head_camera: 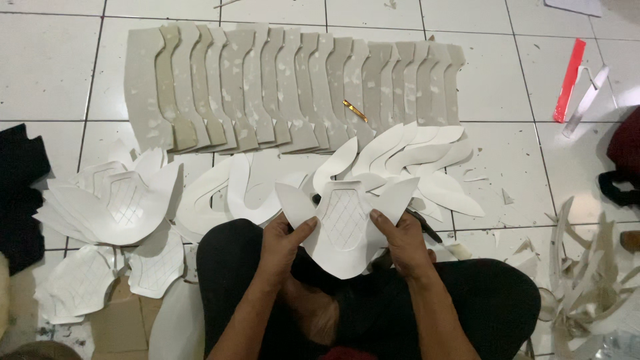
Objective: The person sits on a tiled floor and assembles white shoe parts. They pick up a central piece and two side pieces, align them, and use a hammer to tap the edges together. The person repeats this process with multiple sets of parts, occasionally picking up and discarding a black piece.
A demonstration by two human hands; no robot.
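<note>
Holding a white cut-out piece (343,230) with a stitched diamond pattern above the lap, the left hand (280,243) and right hand (402,245) each close their grip on one lower edge, thumbs on top, so the panel faces up for a look. Similar white pieces (113,203) lie stacked at the left on the tiled floor (507,153), while grey shaped pieces (293,93) overlap in a row beyond, apparently sorted by kind.

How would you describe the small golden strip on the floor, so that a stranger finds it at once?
Start from the long row of grey cut pieces overlapping on the white tiled floor. Toward its right part, near the lower edge, a short golden strip lies slanted on them. It alone is shiny and yellow among dull grey shapes.
</note>
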